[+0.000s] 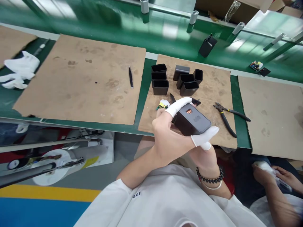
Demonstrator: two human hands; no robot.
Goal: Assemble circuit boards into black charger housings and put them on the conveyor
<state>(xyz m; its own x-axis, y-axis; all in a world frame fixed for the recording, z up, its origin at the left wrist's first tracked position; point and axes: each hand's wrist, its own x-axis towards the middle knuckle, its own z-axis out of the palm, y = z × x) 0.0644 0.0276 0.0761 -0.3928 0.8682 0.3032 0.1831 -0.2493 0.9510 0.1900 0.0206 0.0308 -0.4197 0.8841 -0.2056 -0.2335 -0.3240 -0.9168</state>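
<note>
Above the cardboard mat, a black charger casing [194,120] is tilted toward me, with a small window in its face showing orange-copper parts. My left hand [165,135] grips it between index finger and thumb, both in white finger cots. My right hand [204,156] is below, close against the casing's lower right end; one white-tipped digit shows and its other fingers are hidden. Past my left fingers lie a small circuit board [163,104] with yellow and white parts and a black plug piece [195,101], partly covered. Several open black casings [161,87] stand behind.
Diagonal cutters [224,115] lie open on the right of the mat; tweezers [131,78] lie on the left mat. White gloves [20,69] are at far left. On the green bench sit a black casing [207,45] and another circuit board [256,65]. A co-worker's hands [276,176] are at right.
</note>
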